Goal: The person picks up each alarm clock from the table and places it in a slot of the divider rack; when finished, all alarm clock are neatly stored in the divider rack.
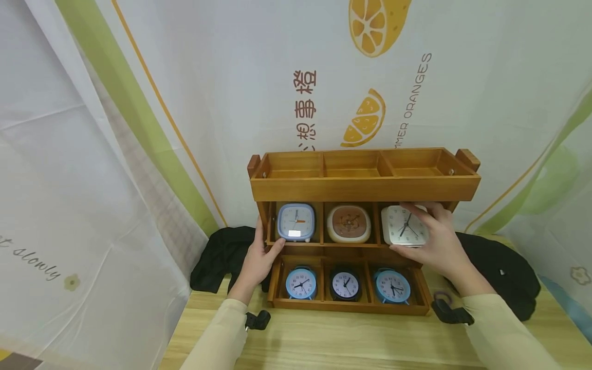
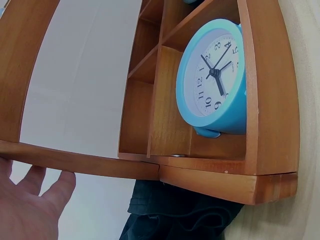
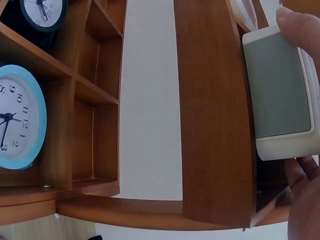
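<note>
A three-tier wooden shelf [image 1: 365, 189] stands on a light wooden table [image 1: 347, 339]. My right hand [image 1: 437, 244] grips a white square clock [image 1: 403, 226] at the middle tier's right compartment, fingers on top and thumb below; the right wrist view shows that clock [image 3: 280, 95] partly out past the shelf's front. My left hand [image 1: 260, 257] rests against the shelf's left side at the middle tier with straight fingers [image 2: 60, 182] touching the wood. Beside it sits a blue square clock [image 1: 296, 222], then a brown and cream clock [image 1: 349, 224].
The bottom tier holds a blue round clock [image 1: 301, 283], a black one [image 1: 345, 285] and another blue one [image 1: 392, 285]. All three top compartments hold nothing. Black cloth [image 1: 222, 254] lies behind both sides of the shelf. A printed fabric backdrop [image 1: 231, 77] hangs close behind.
</note>
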Tool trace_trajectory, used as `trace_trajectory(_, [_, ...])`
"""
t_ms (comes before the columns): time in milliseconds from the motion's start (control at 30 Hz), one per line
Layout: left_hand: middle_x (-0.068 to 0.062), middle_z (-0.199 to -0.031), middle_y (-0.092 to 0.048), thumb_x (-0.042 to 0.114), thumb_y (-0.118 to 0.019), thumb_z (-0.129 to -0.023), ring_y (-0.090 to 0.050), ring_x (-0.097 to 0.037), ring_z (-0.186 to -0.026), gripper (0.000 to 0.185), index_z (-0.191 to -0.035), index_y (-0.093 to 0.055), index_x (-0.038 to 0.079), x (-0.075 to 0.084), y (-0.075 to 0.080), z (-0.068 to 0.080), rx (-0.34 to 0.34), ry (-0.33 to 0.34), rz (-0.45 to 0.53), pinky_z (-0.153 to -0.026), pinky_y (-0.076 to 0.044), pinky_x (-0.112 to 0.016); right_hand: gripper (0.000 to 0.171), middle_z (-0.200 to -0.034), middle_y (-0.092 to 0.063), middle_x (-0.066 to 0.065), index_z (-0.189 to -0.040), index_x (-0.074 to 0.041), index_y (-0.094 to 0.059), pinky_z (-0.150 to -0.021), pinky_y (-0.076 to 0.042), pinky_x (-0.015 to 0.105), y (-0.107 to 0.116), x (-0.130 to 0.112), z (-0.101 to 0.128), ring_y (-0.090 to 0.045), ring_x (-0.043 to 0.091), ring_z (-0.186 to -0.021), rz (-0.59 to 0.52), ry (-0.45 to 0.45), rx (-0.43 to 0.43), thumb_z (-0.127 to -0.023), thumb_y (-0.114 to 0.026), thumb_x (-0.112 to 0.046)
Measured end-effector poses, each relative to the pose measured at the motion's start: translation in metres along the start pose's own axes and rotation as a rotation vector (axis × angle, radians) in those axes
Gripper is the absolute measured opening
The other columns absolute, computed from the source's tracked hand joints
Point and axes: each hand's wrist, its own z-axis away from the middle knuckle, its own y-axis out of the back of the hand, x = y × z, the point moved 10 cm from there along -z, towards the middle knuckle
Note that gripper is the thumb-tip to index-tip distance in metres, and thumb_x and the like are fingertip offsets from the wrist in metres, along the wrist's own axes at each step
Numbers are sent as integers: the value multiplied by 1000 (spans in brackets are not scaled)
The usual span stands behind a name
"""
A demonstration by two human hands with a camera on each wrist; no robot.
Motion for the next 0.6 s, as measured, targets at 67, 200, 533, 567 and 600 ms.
trace_trajectory(67, [-5, -174, -16, 34, -65, -105, -34, -38, -152, 96, -168, 7, 33, -1, 0, 1, 0, 7, 0, -112, -41, -61, 90, -148, -44, 25, -139, -10, -66, -102, -27, 75, -2, 1, -1, -36, 53, -133, 2, -3, -6, -63, -101, -45])
trace_trajectory(200, [-5, -174, -14, 34, -66, -105, -34, -37, -152, 97, -168, 7, 32, -3, 1, 2, 0, 24, -5, -113, -41, -60, 96, -151, -40, 24, -141, -10, -65, -99, -30, 76, -8, 4, -2, -34, 53, -134, 34, -30, -30, -53, -104, -18])
trace_trajectory(533, [-6, -174, -16, 33, -65, -105, -35, -38, -151, 96, -169, 7, 31, 0, 0, 1, 0, 12, -12, -113, -41, -61, 96, -151, -35, 26, -147, -8, -56, -95, -34, 73, -21, 13, -2, -32, 50, -134, 78, -107, -116, -64, -102, -23])
trace_trajectory(567, [-6, -174, -16, 33, -65, -105, -35, -38, -151, 96, -169, 7, 30, 0, 0, 0, 0, 12, -10, -113, -41, -61, 96, -151, -35, 26, -147, -8, -56, -96, -33, 73, -22, 14, -2, -32, 49, -134, 81, -113, -124, -65, -102, -23])
trace_trajectory(600, [-6, -174, -16, 33, -65, -105, -35, -38, -151, 97, -169, 7, 31, 1, 0, 0, 0, 12, -9, -113, -41, -61, 96, -151, -35, 27, -147, -7, -55, -98, -32, 73, -23, 14, -2, -32, 49, -135, 82, -116, -132, -66, -101, -23])
